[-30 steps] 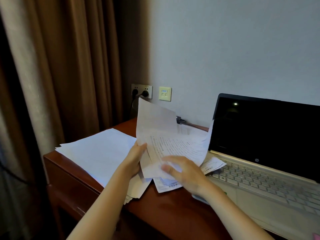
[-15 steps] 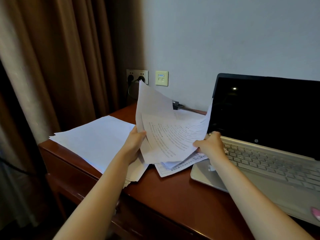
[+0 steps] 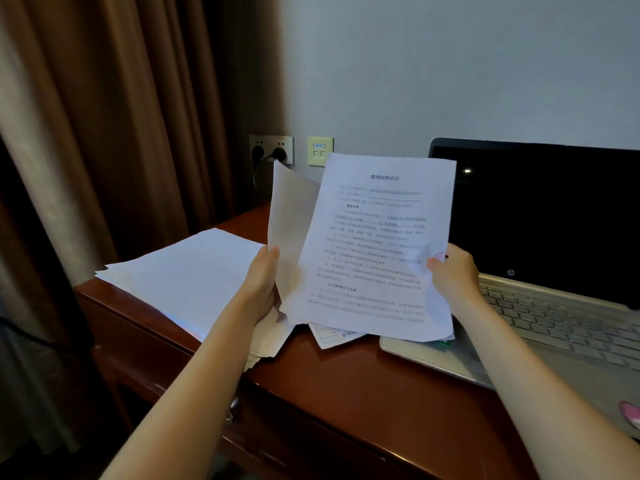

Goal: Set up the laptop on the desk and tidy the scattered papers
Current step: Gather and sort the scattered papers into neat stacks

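Grip of left hand (image 3: 260, 286) and right hand (image 3: 454, 272) clasps curled, printed white papers (image 3: 374, 258).

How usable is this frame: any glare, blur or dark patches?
Head view: dim overall; a small bright reflection dots the laptop screen; fine print on the held papers is too soft to read; the curtain and desk front sink into shadow.

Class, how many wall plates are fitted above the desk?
2. A grey power socket by the curtain; a cream plate just right of it. Others may hide behind the held papers.
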### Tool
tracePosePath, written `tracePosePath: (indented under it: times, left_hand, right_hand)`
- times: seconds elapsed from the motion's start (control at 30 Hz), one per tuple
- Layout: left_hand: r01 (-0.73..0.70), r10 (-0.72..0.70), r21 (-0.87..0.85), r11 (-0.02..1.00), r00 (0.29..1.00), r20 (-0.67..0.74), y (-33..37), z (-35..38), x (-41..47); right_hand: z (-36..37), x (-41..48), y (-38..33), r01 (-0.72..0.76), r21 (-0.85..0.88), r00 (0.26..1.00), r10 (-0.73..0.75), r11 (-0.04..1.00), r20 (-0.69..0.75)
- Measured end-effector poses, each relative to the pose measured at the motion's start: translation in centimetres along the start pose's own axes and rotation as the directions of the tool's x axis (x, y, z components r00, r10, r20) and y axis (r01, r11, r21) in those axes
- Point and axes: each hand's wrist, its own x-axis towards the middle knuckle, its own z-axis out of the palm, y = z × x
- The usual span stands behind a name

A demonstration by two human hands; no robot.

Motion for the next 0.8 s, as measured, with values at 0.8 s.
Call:
tracePosePath:
  times: [0.8]
  left_hand:
    - [-0.045, 0.006, 0.187, 0.981, 0.979, 0.202, 0.3, 0.3, -1.2]
  right_hand:
    - [-0.4, 0.2, 0.3, 0.037, -0.11, 0.993, -0.024, 0.993, 0.115]
